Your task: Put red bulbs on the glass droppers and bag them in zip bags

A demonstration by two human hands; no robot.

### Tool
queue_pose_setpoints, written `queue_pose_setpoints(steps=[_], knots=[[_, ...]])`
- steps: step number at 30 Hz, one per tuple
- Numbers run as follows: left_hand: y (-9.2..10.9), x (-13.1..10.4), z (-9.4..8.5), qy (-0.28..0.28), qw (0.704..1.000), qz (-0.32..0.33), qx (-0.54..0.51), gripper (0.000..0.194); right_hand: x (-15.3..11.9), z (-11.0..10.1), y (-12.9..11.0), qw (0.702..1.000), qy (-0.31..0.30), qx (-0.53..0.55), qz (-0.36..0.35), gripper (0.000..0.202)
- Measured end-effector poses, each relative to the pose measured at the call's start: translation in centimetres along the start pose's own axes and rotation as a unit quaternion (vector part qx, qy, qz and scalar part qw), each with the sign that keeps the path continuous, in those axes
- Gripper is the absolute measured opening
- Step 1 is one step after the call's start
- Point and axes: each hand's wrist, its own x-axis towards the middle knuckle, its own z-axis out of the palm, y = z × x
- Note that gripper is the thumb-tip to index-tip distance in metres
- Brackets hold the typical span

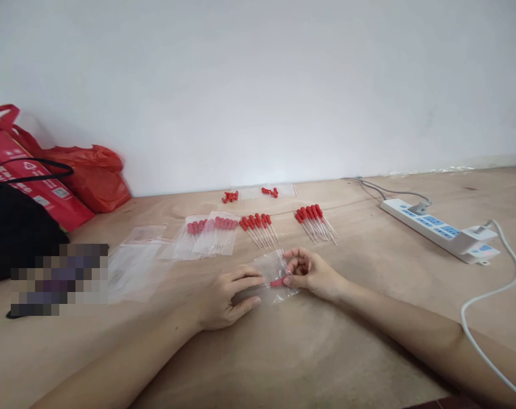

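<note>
My right hand (311,275) is closed, thumb and fingers pinching the red rubber bulb of a dropper (277,282). The dropper lies sideways, its thin stem pointing left, at a clear zip bag (266,262); whether it is wholly inside the bag I cannot tell. My left hand (234,298) grips the left part of this bag, fingers on top and thumb toward me. Just beyond my hands are two fanned groups of red-bulbed droppers, one at centre (258,227) and one to the right (315,222). Filled bags of droppers (213,233) overlap to the left.
Flat clear bags (134,264) lie at left beside a pixelated dark object (57,278). Loose red bulbs (230,197) sit near the wall. A power strip (436,227) with a white cable (470,301) is at right. Red bags (87,176) and a black bag (19,233) stand far left.
</note>
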Motion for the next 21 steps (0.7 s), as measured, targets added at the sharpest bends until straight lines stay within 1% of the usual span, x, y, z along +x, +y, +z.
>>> queue_pose_setpoints(steps=[3, 6, 8, 10, 12, 13, 15, 16, 18, 21], knots=[[-0.3, -0.1, 0.0, 0.004, 1.0, 0.007, -0.01, 0.023, -0.1, -0.1, -0.2, 1.0, 0.002, -0.021, 0.004, 0.052], [-0.3, -0.1, -0.1, -0.001, 1.0, -0.013, -0.02, 0.016, 0.0, -0.3, -0.1, 0.999, 0.007, -0.045, 0.008, 0.053], [-0.2, -0.1, -0.2, -0.001, 0.999, -0.028, -0.03, 0.009, 0.5, -0.8, 0.2, 0.997, 0.031, -0.069, -0.011, 0.052], [0.0, -0.1, -0.4, -0.003, 0.999, -0.034, -0.039, 0.008, 1.6, -1.6, 0.2, 0.989, 0.063, -0.127, -0.051, 0.043], [0.2, 0.0, -0.5, -0.006, 0.999, -0.032, -0.043, 0.009, 3.2, -2.4, -0.1, 0.965, 0.097, -0.222, -0.098, 0.029], [0.3, 0.0, -0.5, -0.005, 0.998, -0.031, -0.045, 0.009, 4.3, -2.7, -0.5, 0.946, 0.117, -0.279, -0.119, 0.023], [0.3, 0.0, -0.5, -0.004, 0.998, -0.031, -0.047, 0.009, 6.5, -2.9, -1.4, 0.903, 0.154, -0.379, -0.129, 0.015], [0.3, 0.0, -0.5, -0.003, 0.998, -0.031, -0.048, 0.008, 7.7, -2.8, -1.9, 0.885, 0.167, -0.418, -0.119, 0.014], [0.2, -0.1, -0.5, -0.008, 0.998, -0.031, -0.05, 0.009, 10.1, -2.1, -2.7, 0.852, 0.184, -0.485, -0.073, 0.016], [0.2, -0.1, -0.6, -0.018, 0.998, -0.022, -0.049, 0.014, 13.0, -0.8, -3.5, 0.839, 0.191, -0.508, -0.043, 0.025]])
